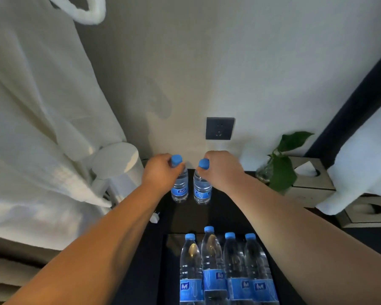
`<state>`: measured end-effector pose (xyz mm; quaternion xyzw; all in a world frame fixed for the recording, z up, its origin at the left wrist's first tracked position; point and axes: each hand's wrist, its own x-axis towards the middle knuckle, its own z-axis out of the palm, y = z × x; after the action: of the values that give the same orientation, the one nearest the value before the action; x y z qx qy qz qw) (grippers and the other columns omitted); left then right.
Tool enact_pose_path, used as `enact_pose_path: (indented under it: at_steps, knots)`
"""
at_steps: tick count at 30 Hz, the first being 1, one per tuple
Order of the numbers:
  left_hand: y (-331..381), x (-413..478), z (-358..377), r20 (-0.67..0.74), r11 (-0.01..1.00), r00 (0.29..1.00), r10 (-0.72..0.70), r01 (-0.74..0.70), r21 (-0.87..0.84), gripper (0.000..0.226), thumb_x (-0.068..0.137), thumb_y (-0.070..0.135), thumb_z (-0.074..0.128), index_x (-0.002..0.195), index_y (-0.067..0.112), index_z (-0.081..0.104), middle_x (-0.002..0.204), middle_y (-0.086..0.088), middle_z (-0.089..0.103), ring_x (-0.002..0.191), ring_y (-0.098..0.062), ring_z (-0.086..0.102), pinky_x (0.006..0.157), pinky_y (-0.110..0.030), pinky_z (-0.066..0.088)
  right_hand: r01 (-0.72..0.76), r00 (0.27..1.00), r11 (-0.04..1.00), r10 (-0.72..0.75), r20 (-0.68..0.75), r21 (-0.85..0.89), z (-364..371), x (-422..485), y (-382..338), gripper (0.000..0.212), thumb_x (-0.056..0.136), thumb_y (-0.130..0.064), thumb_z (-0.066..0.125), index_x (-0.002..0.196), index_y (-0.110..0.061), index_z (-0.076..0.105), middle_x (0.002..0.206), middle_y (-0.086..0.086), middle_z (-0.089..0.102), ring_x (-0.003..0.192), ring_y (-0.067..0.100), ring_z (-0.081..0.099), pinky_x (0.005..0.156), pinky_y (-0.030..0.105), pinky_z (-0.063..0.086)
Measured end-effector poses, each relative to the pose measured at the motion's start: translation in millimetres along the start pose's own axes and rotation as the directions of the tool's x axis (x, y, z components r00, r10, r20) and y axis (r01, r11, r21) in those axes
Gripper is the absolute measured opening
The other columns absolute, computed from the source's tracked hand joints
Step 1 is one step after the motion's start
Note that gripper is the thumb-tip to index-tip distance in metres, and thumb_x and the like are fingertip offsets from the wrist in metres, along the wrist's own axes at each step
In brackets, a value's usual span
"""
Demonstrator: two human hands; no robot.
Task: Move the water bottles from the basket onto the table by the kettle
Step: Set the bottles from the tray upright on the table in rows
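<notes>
Two clear water bottles with blue caps and blue labels stand upright side by side at the back of the dark table (227, 212), close to the wall. My left hand (160, 172) grips the neck of the left bottle (180, 190). My right hand (220, 169) grips the neck of the right bottle (202, 191). The white kettle (117, 166) stands just left of them. Near the bottom of the view, several more bottles (227, 267) stand upright in the dark basket (169, 241).
A white robe (37, 119) hangs at the left, partly against the kettle. A wall socket (220, 128) is above the bottles. A green plant in a glass vase (282, 170) and a tissue box (310, 177) stand at the right. A white plug (154, 217) lies on the table.
</notes>
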<state>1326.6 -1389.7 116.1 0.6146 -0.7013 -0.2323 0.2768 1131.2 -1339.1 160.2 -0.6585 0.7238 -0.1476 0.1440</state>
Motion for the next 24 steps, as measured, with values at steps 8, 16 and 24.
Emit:
enact_pose_path:
  at_steps: [8, 16, 24]
  knots:
    - [-7.2, 30.7, 14.8, 0.056, 0.999, 0.998, 0.005, -0.002, -0.053, 0.024, 0.082, 0.044, 0.076, 0.075, 0.021, 0.071, 0.065, 0.005, 0.066, 0.062, -0.007, 0.062, 0.057, -0.029, 0.047, -0.062, 0.998, 0.998, 0.062, -0.007, 0.028, 22.3, 29.5, -2.3, 0.029, 0.098, -0.041, 0.064, 0.107, -0.014, 0.063, 0.097, 0.007, 0.065, 0.089, 0.027, 0.064, 0.076, 0.041, 0.056]
    - [0.8, 33.1, 20.3, 0.124, 1.000, 0.992, -0.030, 0.031, -0.006, 0.022, 0.087, 0.046, 0.073, 0.098, 0.027, 0.067, 0.087, 0.007, 0.060, 0.078, -0.013, 0.059, 0.063, -0.029, 0.039, -0.083, 0.995, 0.988, 0.090, -0.045, 0.133, 34.3, 34.8, 7.4, 0.025, 0.097, -0.039, 0.065, 0.105, -0.016, 0.063, 0.092, 0.003, 0.066, 0.085, 0.023, 0.064, 0.074, 0.043, 0.058]
    - [-36.2, -7.8, 36.8, 0.150, 0.990, 0.980, -0.128, 0.119, 0.069, 0.065, 0.089, 0.058, 0.070, 0.137, 0.019, 0.051, 0.101, 0.003, 0.065, 0.081, -0.009, 0.057, 0.062, -0.026, 0.040, -0.216, 0.975, 0.958, 0.201, 0.093, 0.191, 63.4, -3.1, 35.8, 0.042, 0.094, -0.047, 0.066, 0.123, -0.017, 0.058, 0.089, -0.004, 0.067, 0.079, 0.017, 0.067, 0.066, 0.037, 0.057]
